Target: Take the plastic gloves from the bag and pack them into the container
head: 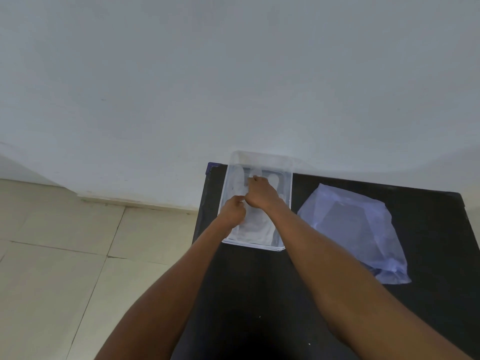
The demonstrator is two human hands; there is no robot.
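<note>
A clear plastic container [287, 188] stands on the black table [259, 281] near its far left corner. Inside it lie flat, translucent white plastic gloves [255, 226]. Both my hands are inside the container, on top of the gloves. My left hand [233, 210] is curled, its fingertips pinching the thin plastic. My right hand [261, 192] reaches further in, fingers closed on the glove near the finger ends. A bluish transparent plastic bag [355, 229] lies flat on the table to the right of the container.
The table stands against a pale wall [233, 74]. Beige floor tiles [65, 255] lie beyond the table's left edge. Bare black tabletop stretches in front of the container and around the bag.
</note>
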